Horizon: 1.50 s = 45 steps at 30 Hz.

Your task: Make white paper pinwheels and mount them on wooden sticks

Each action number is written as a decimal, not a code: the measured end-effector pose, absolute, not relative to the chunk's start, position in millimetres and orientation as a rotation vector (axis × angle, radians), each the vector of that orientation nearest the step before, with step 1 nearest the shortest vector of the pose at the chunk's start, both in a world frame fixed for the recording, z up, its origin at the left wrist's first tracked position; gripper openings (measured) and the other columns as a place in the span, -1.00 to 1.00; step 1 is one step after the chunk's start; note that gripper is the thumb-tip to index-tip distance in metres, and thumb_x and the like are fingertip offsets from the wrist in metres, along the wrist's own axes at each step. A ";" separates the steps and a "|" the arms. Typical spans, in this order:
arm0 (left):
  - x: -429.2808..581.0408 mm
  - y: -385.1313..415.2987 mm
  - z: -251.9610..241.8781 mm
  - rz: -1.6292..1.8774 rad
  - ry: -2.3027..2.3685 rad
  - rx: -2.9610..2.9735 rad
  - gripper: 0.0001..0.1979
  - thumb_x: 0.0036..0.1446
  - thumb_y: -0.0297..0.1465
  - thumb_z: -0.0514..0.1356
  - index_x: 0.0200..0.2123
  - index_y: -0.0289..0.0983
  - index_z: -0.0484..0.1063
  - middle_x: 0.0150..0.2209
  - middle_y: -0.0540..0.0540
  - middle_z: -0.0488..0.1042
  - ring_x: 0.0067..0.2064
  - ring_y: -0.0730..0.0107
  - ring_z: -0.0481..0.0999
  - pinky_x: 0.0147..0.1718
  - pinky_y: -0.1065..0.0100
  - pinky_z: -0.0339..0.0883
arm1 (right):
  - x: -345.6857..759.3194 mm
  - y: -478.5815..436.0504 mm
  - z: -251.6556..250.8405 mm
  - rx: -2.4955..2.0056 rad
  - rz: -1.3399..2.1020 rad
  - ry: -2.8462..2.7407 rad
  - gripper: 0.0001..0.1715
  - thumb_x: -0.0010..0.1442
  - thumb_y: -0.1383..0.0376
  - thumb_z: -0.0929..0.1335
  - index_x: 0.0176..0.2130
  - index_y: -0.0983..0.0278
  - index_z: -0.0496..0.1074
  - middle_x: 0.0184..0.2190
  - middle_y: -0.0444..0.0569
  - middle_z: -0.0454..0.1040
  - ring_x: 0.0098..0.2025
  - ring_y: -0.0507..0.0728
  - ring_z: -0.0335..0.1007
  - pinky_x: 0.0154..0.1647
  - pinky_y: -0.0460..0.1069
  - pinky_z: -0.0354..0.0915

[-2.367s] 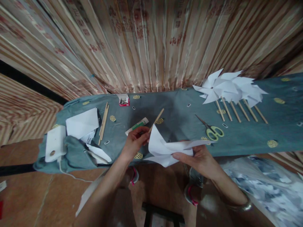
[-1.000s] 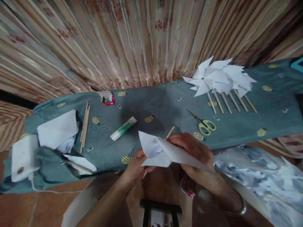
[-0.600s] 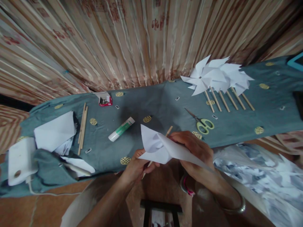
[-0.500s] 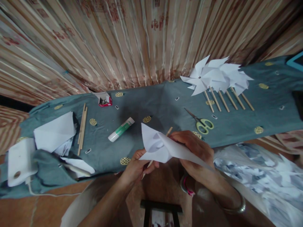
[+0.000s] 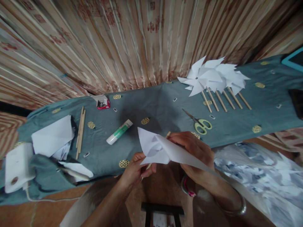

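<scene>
The left hand (image 5: 139, 167) is closed around the near end of a wooden stick (image 5: 168, 135), while the right hand (image 5: 195, 149) grips the right side of the folded white paper (image 5: 157, 151). That paper sits between both hands, at the near edge of the counter (image 5: 101, 160). Farther left lies a glue stick (image 5: 119, 131); farther right, green-handled scissors (image 5: 201, 124) and overlapping pinwheels (image 5: 214, 77)

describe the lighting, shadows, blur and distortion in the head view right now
Head view: dim light, with a soft dark shadow across the grey-green patterned cloth; head view: pale sheen on the tan striped fabric curtain, whose folds fan outward, suggesting wide-angle distortion; head view: the folded white paper pinwheel looks bright but slightly soft.
</scene>
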State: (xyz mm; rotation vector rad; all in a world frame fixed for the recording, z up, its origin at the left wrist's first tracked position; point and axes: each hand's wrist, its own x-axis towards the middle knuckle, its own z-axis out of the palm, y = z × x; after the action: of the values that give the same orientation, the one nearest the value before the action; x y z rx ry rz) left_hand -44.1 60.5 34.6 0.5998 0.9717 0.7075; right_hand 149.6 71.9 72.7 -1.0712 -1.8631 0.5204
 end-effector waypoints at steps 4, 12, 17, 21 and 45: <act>-45.0 60.9 34.3 0.693 0.950 0.627 -0.57 -0.07 -0.11 0.28 -0.71 -0.35 0.39 -0.77 0.08 0.09 -0.71 0.68 -0.07 -0.63 0.41 -0.29 | 149.2 72.0 72.3 -1.069 0.503 -1.849 -0.75 0.30 0.35 0.30 -0.01 0.18 0.36 -0.19 -0.01 0.55 -0.12 0.13 0.49 -0.11 0.04 0.41; -44.8 60.9 34.6 0.691 0.944 0.594 -0.63 -0.09 -0.17 0.30 -0.69 -0.35 0.40 -0.75 0.05 0.17 -0.72 0.68 -0.07 -0.65 0.41 -0.31 | 151.3 73.3 74.5 -1.054 0.491 -1.868 -0.74 0.31 0.30 0.30 0.01 0.21 0.34 -0.18 0.03 0.55 -0.11 0.15 0.49 -0.11 0.05 0.41; -44.9 60.8 33.8 0.707 0.914 0.580 -0.64 -0.07 -0.19 0.29 -0.68 -0.35 0.39 -0.76 0.08 0.13 -0.72 0.69 -0.08 -0.66 0.43 -0.30 | 151.7 73.1 76.3 -1.077 0.500 -1.872 -0.77 0.31 0.32 0.28 -0.03 0.21 0.38 -0.20 0.01 0.56 -0.13 0.13 0.51 -0.13 0.02 0.43; -47.3 60.5 30.6 0.673 0.928 0.626 -0.64 -0.06 -0.20 0.27 -0.68 -0.36 0.39 -0.76 0.09 0.12 -0.72 0.70 -0.09 -0.67 0.43 -0.31 | 148.8 72.8 75.2 -1.253 0.654 -1.719 -0.81 0.22 0.39 0.31 -0.17 0.20 0.47 -0.27 -0.08 0.58 -0.26 0.07 0.52 -0.27 -0.05 0.42; -35.4 29.5 16.9 0.667 0.990 0.326 -0.54 -0.18 -0.06 0.40 -0.58 -0.34 0.36 -0.76 0.18 0.09 -0.71 0.75 -0.11 -0.67 0.48 -0.32 | 154.5 109.5 29.1 -1.512 1.680 -1.140 -0.58 -0.15 0.06 0.51 -0.34 0.29 0.52 -0.42 -0.04 0.57 -0.45 0.08 0.41 -0.44 -0.04 0.32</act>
State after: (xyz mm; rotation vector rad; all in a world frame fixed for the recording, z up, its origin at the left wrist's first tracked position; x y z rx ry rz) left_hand -35.4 29.5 16.9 0.3262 0.9904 0.6666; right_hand 154.5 109.5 29.1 -1.5123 -1.1396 1.6803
